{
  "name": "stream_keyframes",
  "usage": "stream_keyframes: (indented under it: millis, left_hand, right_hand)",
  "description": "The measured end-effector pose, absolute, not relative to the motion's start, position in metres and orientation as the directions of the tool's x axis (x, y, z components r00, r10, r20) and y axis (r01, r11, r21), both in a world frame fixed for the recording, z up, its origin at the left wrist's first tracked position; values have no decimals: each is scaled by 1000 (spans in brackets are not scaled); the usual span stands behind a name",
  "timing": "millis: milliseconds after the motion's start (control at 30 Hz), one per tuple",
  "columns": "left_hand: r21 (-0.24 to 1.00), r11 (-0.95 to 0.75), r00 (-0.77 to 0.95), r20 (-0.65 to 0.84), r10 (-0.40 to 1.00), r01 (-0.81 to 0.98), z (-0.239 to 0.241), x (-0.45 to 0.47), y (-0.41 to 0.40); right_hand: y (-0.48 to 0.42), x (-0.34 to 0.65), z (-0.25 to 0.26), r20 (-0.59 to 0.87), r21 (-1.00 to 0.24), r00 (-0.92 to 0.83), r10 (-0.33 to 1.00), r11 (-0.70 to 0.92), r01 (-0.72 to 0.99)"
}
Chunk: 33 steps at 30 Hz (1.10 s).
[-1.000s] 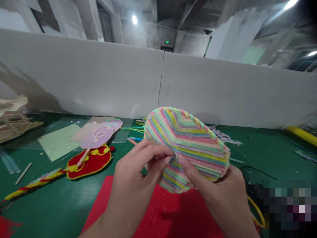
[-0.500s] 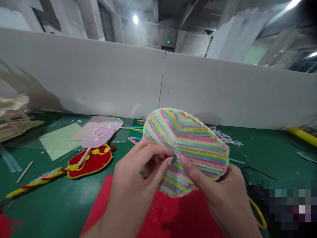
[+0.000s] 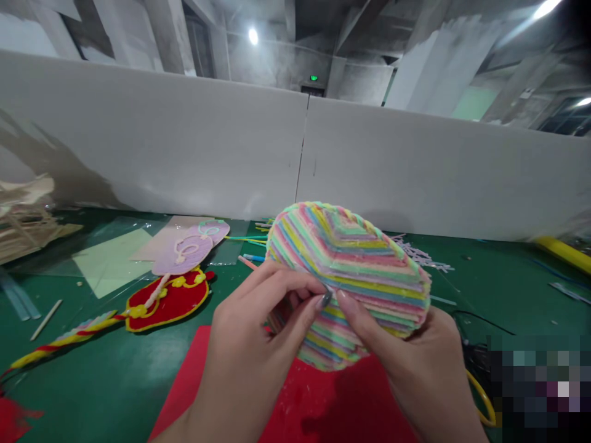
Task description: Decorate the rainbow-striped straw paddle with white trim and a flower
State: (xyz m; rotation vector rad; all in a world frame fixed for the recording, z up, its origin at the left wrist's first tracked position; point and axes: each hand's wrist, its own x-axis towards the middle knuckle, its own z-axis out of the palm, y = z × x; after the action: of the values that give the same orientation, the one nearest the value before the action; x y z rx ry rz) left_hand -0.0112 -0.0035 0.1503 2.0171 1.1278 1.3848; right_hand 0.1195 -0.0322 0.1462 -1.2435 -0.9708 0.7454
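Observation:
A rounded panel (image 3: 369, 264) covered in rows of pastel pipe cleaners, with a twisted rim, is held up tilted in front of me. My right hand (image 3: 415, 357) grips its lower right side, thumb pressed on the striped face and fingers behind. The thumb and forefinger of my left hand (image 3: 263, 326) pinch together at the middle of that face, close to the right thumb. Whatever lies between those left fingertips is too small and covered to make out. Below the panel is a red sheet (image 3: 184, 375) on the green table.
To the left lie a red fan-shaped piece (image 3: 184, 301) with yellow trim and a twisted handle, a lilac piece (image 3: 182, 252), and a pale green sheet (image 3: 111, 261). Purple cut stems (image 3: 420, 253) lie behind the panel. A white partition (image 3: 184, 141) closes off the back.
The panel and both hands have shifted very slightly to the right. The left fingers stay pinched at the panel's middle and the right hand keeps its hold.

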Motion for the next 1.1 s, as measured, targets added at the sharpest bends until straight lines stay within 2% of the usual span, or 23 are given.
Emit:
stream_keyframes:
  millis: [100,233,367,600,867,1100]
  left_hand:
    - [737,-564,166,545,822,372,150,-11,-3]
    - [748,-546,163,527,834,378,150,-11,-3]
    - [745,-548,165,529,833,380,153,-11,-4]
    - [661,-595,173,589,789,457,151,-13,-7]
    - [633,-611,175,612,771,475,150,-13,-6]
    - [693,-589,191,567,801,416,150,-14,-6]
  right_hand:
    - [-32,121,146,222,-975,394,892,210,74]
    - [-35,114,148,202,-979,477,855,183,86]
    - [-37,111,149,252,-967,498,830,204,150]
    - [-35,119,147,333,-937,448,830,237,257]
    - [-36,110,148,293,-956,503,813,267,126]
    - [-37,111,148,252,-967,507,824,201,155]
